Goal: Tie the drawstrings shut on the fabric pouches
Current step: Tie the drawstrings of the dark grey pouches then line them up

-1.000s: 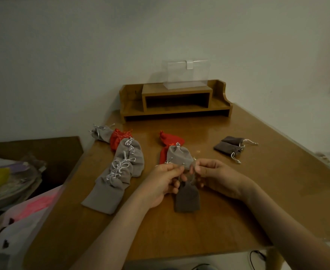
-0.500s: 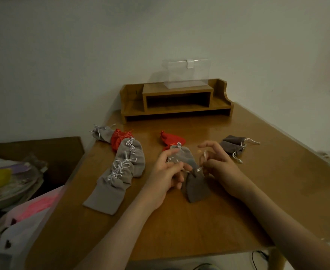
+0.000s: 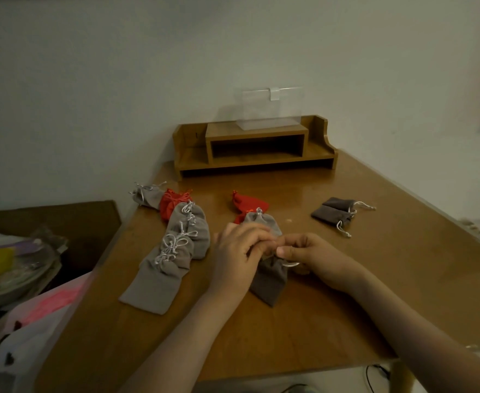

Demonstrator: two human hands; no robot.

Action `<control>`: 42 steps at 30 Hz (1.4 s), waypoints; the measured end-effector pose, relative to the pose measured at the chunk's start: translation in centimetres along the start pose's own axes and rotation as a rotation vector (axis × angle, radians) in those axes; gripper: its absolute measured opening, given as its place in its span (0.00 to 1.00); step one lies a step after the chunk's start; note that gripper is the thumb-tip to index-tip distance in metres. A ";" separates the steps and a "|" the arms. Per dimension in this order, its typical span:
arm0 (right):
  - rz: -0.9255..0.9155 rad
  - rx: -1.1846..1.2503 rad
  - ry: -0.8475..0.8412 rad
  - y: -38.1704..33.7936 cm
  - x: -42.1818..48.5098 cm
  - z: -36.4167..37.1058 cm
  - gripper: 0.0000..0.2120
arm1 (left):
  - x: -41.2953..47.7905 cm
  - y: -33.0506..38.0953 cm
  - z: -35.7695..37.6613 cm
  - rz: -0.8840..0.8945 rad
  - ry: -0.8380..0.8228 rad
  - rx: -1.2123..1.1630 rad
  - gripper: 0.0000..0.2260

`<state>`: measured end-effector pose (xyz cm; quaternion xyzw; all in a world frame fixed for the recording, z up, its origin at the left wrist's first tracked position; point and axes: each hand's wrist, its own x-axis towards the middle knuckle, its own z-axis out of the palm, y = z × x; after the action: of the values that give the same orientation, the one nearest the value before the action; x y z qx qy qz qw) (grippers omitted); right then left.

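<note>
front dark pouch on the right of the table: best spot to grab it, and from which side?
Probably the neck of the front dark pouch, where its white cord comes out. It lies flat with that end pointing right, so come from the right and above. The other dark pouch lies against its far side, which makes that flank harder to reach.

A single head-worn view (wide-angle) looks forward and down, close over the left hand [image 3: 238, 252] and right hand [image 3: 316, 258], table [image 3: 374, 279] beyond.
</note>
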<state>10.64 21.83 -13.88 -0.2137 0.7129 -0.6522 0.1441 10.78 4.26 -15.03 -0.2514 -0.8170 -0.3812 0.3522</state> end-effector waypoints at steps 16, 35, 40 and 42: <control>-0.015 0.187 0.079 -0.2 0.0 -0.5 0.04 | -0.1 0.6 -0.2 -0.301 -0.276 -0.270 0.05; -0.146 0.021 0.167 0.1 0.2 0.0 0.10 | 0.0 1.8 -0.5 -0.506 -0.459 -0.577 0.06; -0.290 -0.493 0.218 0.5 0.0 -0.3 0.05 | -0.1 1.6 -0.5 -0.548 -0.453 -0.521 0.08; -0.291 -0.590 0.248 0.7 -0.2 -0.4 0.07 | -0.3 1.4 -0.3 -0.532 -0.428 -0.437 0.10</control>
<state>10.54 22.30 -14.57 -0.2643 0.8449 -0.4529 -0.1060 12.07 4.80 -14.47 -0.1738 -0.8083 -0.5626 0.0017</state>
